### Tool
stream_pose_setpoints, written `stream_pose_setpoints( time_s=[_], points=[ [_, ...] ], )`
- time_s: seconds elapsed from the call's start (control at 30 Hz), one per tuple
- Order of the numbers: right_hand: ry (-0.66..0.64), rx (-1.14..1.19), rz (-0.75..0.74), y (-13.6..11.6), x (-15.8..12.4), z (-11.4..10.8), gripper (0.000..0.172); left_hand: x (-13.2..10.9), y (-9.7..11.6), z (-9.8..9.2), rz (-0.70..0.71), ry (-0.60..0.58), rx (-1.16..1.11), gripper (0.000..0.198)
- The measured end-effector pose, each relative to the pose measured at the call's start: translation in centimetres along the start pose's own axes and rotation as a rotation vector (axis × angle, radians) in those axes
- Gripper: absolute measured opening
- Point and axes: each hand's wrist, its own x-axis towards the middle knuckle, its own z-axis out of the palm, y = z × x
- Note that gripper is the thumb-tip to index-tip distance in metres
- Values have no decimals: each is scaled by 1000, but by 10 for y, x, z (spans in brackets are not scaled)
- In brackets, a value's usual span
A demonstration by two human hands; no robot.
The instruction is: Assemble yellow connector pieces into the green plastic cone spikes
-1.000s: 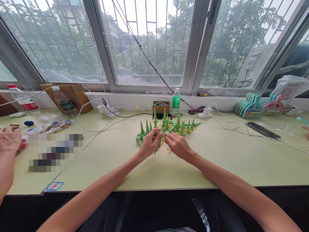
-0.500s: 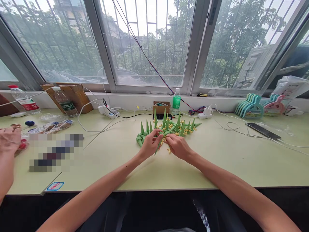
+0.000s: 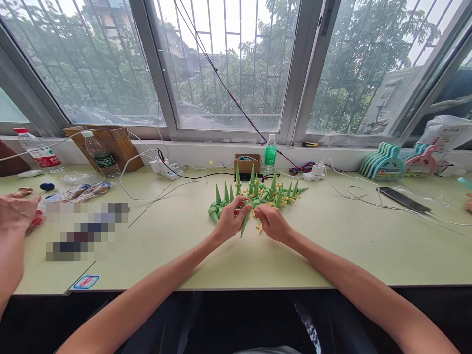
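Note:
My left hand (image 3: 233, 219) is closed round a green plastic watering spike (image 3: 245, 227), whose pointed end slants down toward the table. Close against it, my right hand (image 3: 272, 222) is pinched near the spike's upper end; its fingertips hide whatever they grip. Behind both hands lies a pile of similar green spikes (image 3: 273, 188), many standing point up. Small yellow plastic pieces (image 3: 259, 227) lie among them and just under my right hand.
A green-labelled bottle (image 3: 270, 151) and a small cardboard box (image 3: 248, 161) stand behind the pile. A phone (image 3: 403, 199), cables and hangers (image 3: 383, 162) are to the right. Another person's hand (image 3: 16, 214) is at far left, another hand (image 3: 469, 202) at the right edge.
The spike in my left hand has turned slightly, its point now steeper and more to the right. My right hand has shifted a little. Another person's hand has appeared at the right edge.

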Motion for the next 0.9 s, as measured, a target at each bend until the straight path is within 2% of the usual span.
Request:
stream_pose_setpoints(
  time_s=[0.13, 0.33, 0.5, 0.67, 0.8, 0.9],
  points=[
    [35, 180, 115, -5, 2, -1, 45, -1, 2, 2, -13, -20, -26, 37],
    [20, 451, 323, -11, 4, -1, 52, -2, -2, 3, 29, -15, 28, 33],
    [39, 601, 375, -12, 6, 0, 51, -3, 1, 3, 33, -15, 91, 35],
    [91, 598, 376, -11, 7, -3, 50, -3, 6, 5, 53, -4, 6, 43],
    [140, 531, 358, -10, 7, -8, 49, 1, 6, 4, 22, 45, -106, 36],
    [136, 414, 291, -12, 7, -13, 47, 2, 6, 1, -49, -2, -161, 49]
  ],
)
